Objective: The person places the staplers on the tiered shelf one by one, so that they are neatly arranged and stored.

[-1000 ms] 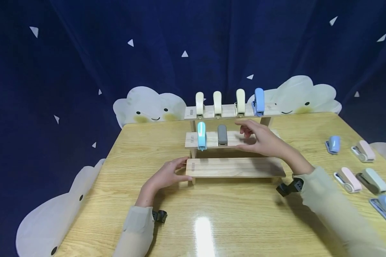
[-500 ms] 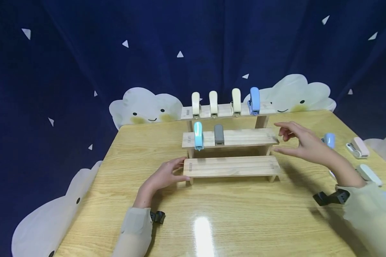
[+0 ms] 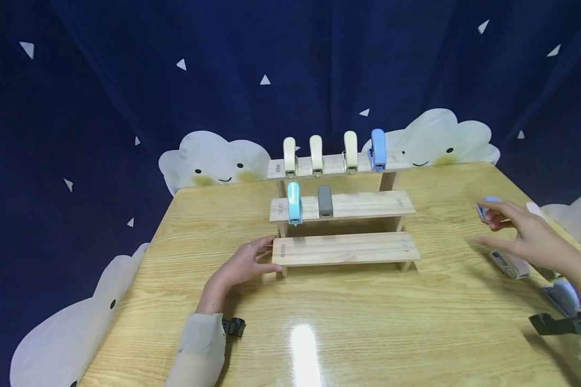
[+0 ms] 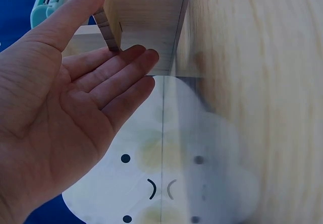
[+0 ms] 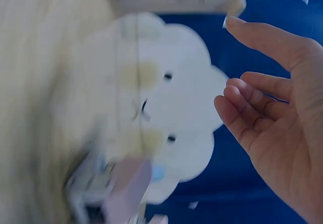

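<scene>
A three-tier wooden shelf (image 3: 344, 248) stands mid-table. Its top tier carries three cream staplers (image 3: 289, 156) and a blue one (image 3: 378, 149). On the middle tier sit a cyan stapler (image 3: 293, 202) and a grey stapler (image 3: 325, 200). My left hand (image 3: 242, 264) rests with straight fingers against the left end of the bottom tier (image 4: 146, 22), holding nothing. My right hand (image 3: 523, 231) hovers, fingers relaxed and empty, above loose staplers at the table's right: a blue one (image 3: 486, 207) by its fingertips and a pink one (image 3: 510, 264) under its palm.
Another blue stapler (image 3: 561, 295) lies near the right edge. Smiling cloud cutouts stand behind the shelf (image 3: 208, 161), at the back right (image 3: 440, 140) and at the left front (image 3: 68, 338). A dark blue curtain closes the back.
My right hand has left the middle tier and swung right, over the loose staplers. My left hand has stayed at the shelf's left end.
</scene>
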A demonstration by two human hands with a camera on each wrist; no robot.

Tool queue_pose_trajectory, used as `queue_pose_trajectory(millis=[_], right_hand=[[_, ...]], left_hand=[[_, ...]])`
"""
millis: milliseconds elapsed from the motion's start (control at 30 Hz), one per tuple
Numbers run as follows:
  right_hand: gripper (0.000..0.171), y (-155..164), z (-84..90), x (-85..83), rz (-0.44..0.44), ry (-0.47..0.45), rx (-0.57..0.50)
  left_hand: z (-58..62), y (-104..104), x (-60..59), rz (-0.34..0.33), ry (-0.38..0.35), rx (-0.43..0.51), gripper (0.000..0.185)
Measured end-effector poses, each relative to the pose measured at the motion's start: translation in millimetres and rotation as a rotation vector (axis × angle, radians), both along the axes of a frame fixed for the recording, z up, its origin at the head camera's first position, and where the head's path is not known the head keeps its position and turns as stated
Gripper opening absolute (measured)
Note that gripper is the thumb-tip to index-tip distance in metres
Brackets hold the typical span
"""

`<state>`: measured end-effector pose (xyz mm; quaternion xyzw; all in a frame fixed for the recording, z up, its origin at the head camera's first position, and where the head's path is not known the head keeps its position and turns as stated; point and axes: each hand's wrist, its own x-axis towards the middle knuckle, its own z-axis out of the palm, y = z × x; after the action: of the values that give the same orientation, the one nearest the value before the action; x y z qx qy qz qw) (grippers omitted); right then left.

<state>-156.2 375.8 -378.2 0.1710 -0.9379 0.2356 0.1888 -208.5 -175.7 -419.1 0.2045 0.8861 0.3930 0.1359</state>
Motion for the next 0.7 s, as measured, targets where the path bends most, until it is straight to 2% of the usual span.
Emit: queue_pose_trajectory(millis=[200,333,600,700], right_hand=[[0.065,34,-16.6,11.8,-0.068,-0.083,0.029],[0.064,47,-24.8,15.6,-0.104,-0.140,0.086],[0.065,60,-37.9,18.3,-0.114,-0.141,0.250],[0.064,62,-42.1,20.8,-0.105,-0.166,0.273]], left_hand=[[1.1,1,0.9,-0.003,0.000,0.001,0.085],[2.6,1,1.9,-0.005,-0.010,0.005,0.084],[3.0,1,3.1,0.012,-0.025,0.001,0.085],[3.4,1,2.8,0.012,-0.028,0.002,0.085]])
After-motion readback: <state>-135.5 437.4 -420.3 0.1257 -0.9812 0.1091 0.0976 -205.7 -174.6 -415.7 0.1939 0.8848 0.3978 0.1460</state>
